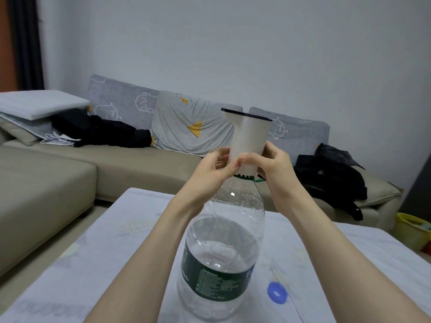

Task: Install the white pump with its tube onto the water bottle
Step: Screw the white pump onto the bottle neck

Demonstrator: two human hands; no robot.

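Observation:
A large clear water bottle [221, 248] with a dark green label stands upright on the table, partly filled. The white pump [249, 136], with a black top and a spout to the left, sits upright on the bottle's neck above a green collar [245, 177]. My left hand [217, 166] grips the pump's lower body from the left. My right hand [272, 164] grips it from the right, fingers wrapped over the base. A faint tube line shows inside the bottle; its lower end is hard to make out.
A small blue ring [276, 293] lies on the pale tablecloth [93, 264] right of the bottle. Behind the table runs a beige sofa [58, 178] with grey cushions and black clothes. A yellow basket [412, 229] sits on the floor at far right.

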